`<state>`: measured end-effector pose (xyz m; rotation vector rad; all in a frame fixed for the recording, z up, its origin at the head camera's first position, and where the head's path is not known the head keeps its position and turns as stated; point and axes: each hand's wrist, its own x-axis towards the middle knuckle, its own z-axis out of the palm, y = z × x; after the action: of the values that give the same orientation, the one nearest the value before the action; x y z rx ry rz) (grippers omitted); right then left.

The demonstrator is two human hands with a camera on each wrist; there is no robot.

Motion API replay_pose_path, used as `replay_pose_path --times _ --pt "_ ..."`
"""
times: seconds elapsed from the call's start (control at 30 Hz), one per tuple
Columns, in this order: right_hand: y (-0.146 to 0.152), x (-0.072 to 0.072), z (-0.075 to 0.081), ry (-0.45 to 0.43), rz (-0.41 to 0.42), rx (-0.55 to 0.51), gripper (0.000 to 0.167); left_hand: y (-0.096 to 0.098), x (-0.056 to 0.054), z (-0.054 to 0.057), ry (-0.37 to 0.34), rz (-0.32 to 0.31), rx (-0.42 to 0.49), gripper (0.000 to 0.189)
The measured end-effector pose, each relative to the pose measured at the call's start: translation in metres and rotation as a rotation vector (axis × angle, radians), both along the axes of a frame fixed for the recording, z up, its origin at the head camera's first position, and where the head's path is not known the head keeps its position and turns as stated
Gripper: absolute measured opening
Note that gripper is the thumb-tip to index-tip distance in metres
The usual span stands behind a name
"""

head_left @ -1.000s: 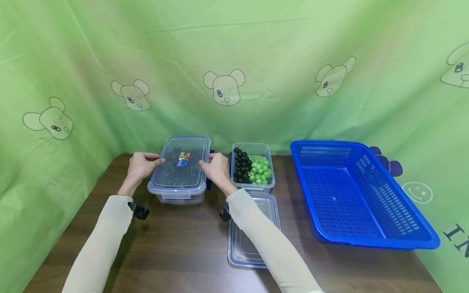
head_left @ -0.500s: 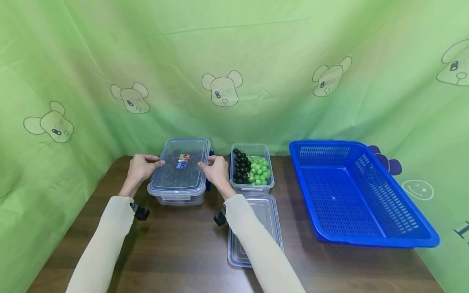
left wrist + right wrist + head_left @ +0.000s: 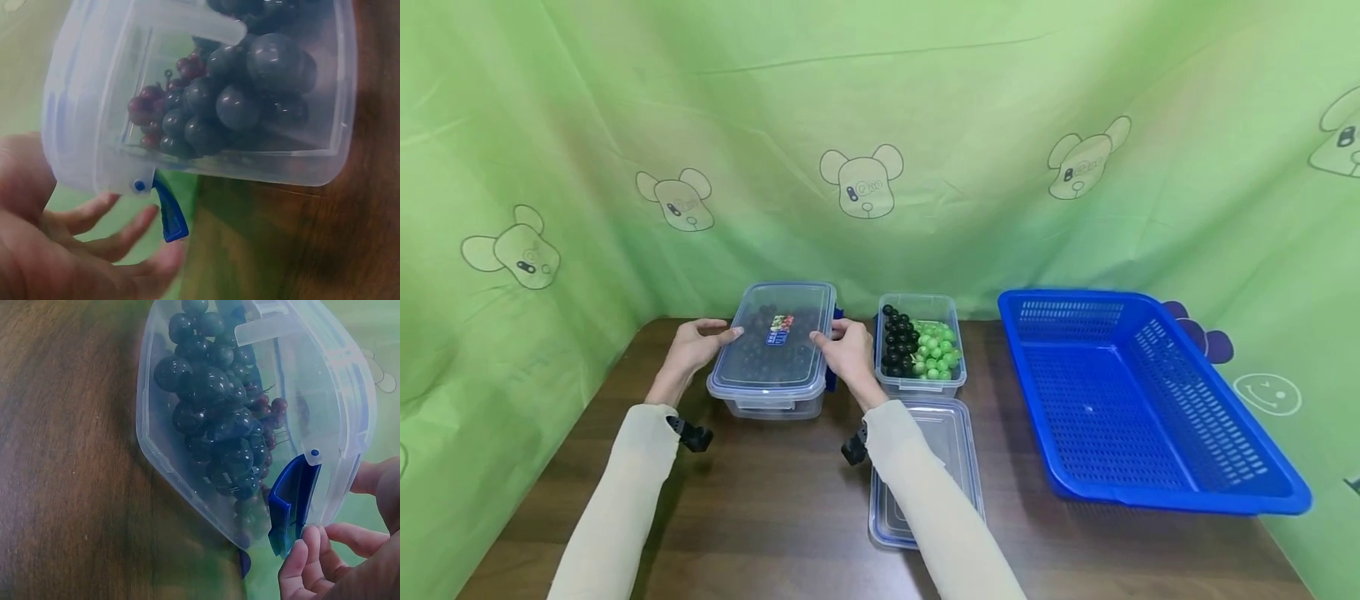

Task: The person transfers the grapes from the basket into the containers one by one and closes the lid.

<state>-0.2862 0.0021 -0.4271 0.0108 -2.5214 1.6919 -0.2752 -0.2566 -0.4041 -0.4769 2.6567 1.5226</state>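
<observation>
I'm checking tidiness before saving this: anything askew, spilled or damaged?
Nothing visible looks spilled or damaged. One oddity: on the covered box, the blue latches jut away from its walls, so the lid appears unfastened.

arms [image 3: 617, 500] extended forward, left hand [image 3: 697, 348] facing right hand [image 3: 848, 352], fingers [image 3: 294, 565] bent
</observation>
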Motion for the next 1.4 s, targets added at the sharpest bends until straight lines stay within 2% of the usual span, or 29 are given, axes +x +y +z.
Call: replay_pose_path --times 0.17,0.23,0.33,0.63,0.9,1.1,1.23,1.4 --pt "-0.001 0.000 -0.002 0.001 0.008 0.013 0.046 -0.010 -0.002 -0.002 -0.137 -0.029 0.104 0.089" --pt "-0.002 0.001 -0.002 0.004 0.010 0.018 0.046 -0.012 -0.001 -0.002 -0.157 -0.054 0.117 0.094" --pt "-0.002 0.002 -0.003 -0.002 0.011 0.029 0.047 -0.013 0.000 -0.003 -0.165 -0.056 0.118 0.097" --pt "0.001 0.002 0.000 -0.029 0.021 0.009 0.049 -0.008 -0.003 0.001 -0.105 -0.010 0.035 0.091" --pt "0.001 0.001 0.000 -0.025 0.019 0.023 0.049 -0.006 -0.004 0.005 -0.091 -0.050 -0.054 0.084" --pt "0.003 -0.002 -0.002 -0.019 0.020 -0.003 0.050 -0.005 -0.005 0.007 -0.051 -0.089 -0.075 0.078" --pt "0.004 -0.002 -0.001 -0.036 0.019 0.003 0.051 -0.002 -0.004 0.007 -0.026 -0.069 -0.063 0.070" --pt "0.004 -0.001 0.003 -0.011 -0.004 0.038 0.051 0.002 -0.005 0.011 0.000 -0.050 -0.068 0.064"
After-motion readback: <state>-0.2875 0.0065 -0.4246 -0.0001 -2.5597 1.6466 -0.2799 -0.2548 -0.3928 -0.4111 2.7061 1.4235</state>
